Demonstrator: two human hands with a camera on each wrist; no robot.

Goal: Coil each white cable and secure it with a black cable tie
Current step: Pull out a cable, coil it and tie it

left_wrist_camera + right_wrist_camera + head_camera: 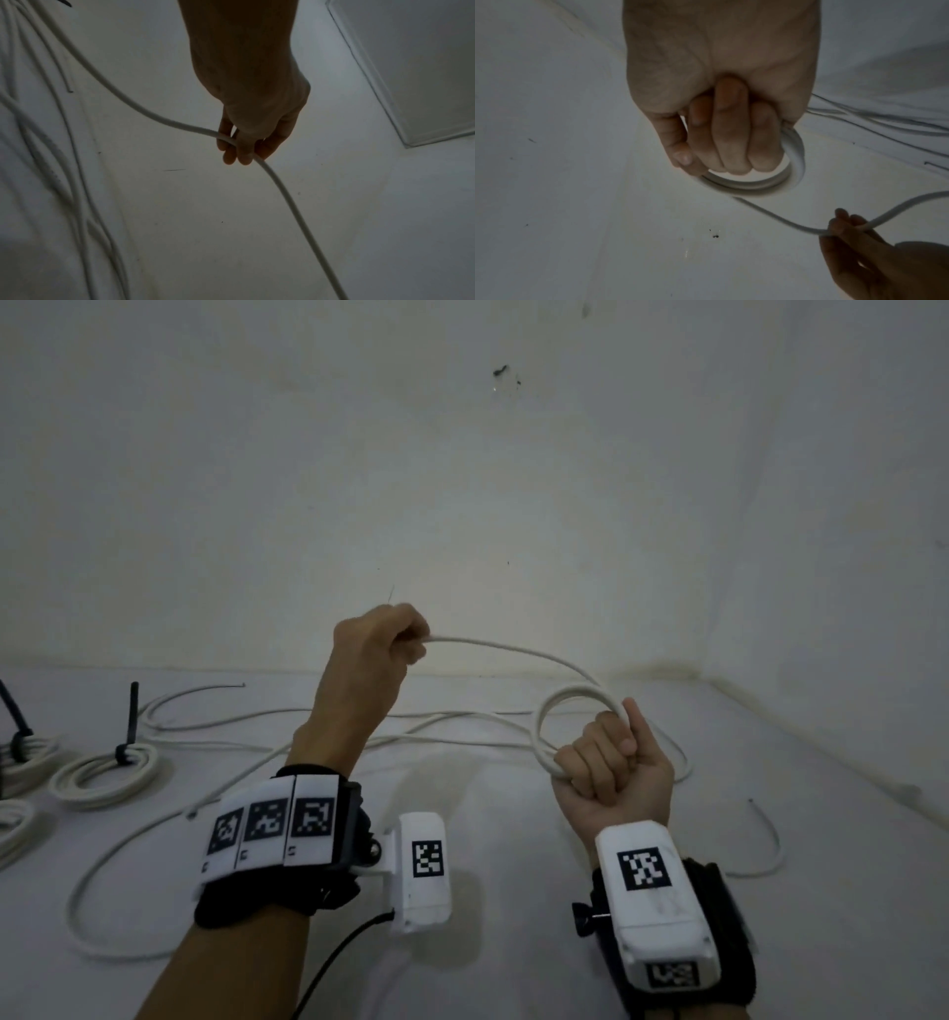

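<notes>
While both hands (611, 762) busy: tied coils (105, 770) far left.

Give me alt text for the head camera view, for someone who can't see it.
Two bare hands coil a white cable above a white surface: the right hand holds a small coil, while the left hand pinches the strand leading to it. At left lie finished coils bound with black cable ties, among loose cable.

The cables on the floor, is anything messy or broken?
Nothing looks broken. Loose white cables sprawl tangled across the floor, not yet coiled. Two tied coils lie neatly at the left, their black ties sticking up untrimmed.
</notes>
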